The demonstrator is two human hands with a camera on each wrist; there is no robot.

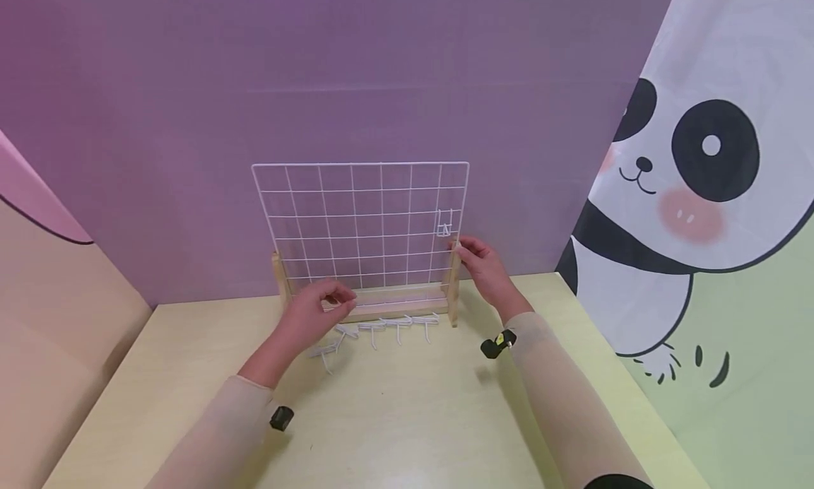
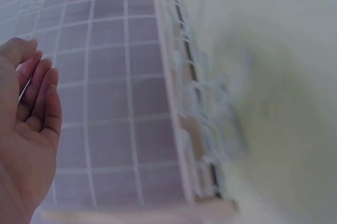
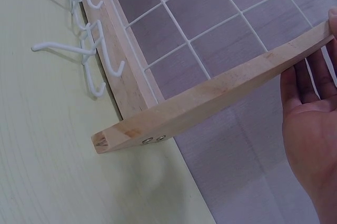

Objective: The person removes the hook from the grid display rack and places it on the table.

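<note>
A white wire grid panel (image 1: 365, 217) stands upright in a wooden stand (image 1: 394, 309). My right hand (image 1: 485, 266) grips the upper end of the stand's right post (image 3: 216, 89), thumb on one side and fingers on the other. One white wire hook (image 1: 444, 230) hangs on the grid near its right edge. My left hand (image 1: 314, 312) is in front of the panel's lower left, its fingers loosely bent; nothing shows between them in the left wrist view. Below it, several white hooks (image 1: 398, 323) lie in a row along the stand's front; the leftmost ones are partly overlapped.
The pale wooden table (image 1: 394, 418) carries the stand near its back edge. Behind it rises a purple wall covering (image 1: 381, 86). A panda picture (image 1: 712, 157) covers the wall at right. Black wrist cameras (image 1: 282, 418) sit at both sleeves.
</note>
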